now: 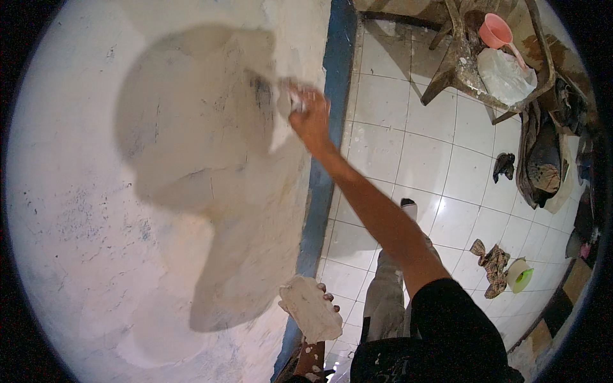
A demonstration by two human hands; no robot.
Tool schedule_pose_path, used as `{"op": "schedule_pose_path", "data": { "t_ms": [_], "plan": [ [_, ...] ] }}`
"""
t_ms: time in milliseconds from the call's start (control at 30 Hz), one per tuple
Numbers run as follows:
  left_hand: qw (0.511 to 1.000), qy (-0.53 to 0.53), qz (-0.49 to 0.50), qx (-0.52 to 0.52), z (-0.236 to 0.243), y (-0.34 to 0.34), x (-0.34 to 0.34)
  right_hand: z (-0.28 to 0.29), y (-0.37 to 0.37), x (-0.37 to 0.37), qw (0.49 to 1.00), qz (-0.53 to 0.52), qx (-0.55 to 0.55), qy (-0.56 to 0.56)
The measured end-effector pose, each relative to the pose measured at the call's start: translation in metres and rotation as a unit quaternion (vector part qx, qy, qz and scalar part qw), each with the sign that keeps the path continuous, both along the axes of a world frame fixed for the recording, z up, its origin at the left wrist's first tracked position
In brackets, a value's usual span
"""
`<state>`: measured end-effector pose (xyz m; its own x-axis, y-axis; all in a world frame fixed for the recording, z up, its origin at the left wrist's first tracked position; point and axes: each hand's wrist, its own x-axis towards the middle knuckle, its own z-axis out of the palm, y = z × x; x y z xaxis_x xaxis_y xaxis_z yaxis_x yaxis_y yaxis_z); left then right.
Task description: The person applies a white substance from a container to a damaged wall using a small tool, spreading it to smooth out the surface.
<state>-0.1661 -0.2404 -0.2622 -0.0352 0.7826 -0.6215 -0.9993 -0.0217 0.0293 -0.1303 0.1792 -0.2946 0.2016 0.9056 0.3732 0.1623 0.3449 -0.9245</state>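
My right hand [310, 116], arm stretched out to the wall, is closed on a small flat putty scraper [284, 102] smeared with white. The scraper is at the pale plastered wall [83, 255], near dark scuff marks. Much of its handle is hidden by my fingers. Low in the picture, my left hand [327, 297] holds a plaster-coated slab or board [311, 308], its fingertips showing over the right edge. White spots mark the left wrist. The wall has bluish worn patches and cracks, and my shadow falls over its middle.
A blue band [313, 220] edges the wall beside the white tiled floor [428, 153]. At upper right, a stained chair [456, 64] bears a pink dipper [497, 30] and a plastic bag [507, 75]. Crumpled cloth [493, 268] and a roundish pale container [516, 276] lie farther down.
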Motion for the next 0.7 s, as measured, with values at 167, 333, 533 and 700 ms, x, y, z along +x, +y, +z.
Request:
{"op": "schedule_pose_path", "data": {
  "t_ms": [167,333,533,700],
  "plan": [
    [1.000,-0.015,0.006,-0.001,0.000,-0.006,-0.006,-0.005,0.018,-0.006,0.997,0.033,0.018,-0.064],
    [1.000,0.001,-0.026,0.010,-0.008,-0.012,-0.013,-0.047,-0.094,-0.026,0.982,0.030,0.112,-0.150],
    [1.000,0.008,-0.013,-0.016,-0.002,0.000,-0.003,-0.055,-0.136,-0.023,0.990,0.139,0.010,-0.007],
    [1.000,0.023,-0.008,-0.015,0.000,0.001,-0.001,-0.035,-0.057,-0.025,0.993,-0.062,-0.010,-0.100]
  ]
}}
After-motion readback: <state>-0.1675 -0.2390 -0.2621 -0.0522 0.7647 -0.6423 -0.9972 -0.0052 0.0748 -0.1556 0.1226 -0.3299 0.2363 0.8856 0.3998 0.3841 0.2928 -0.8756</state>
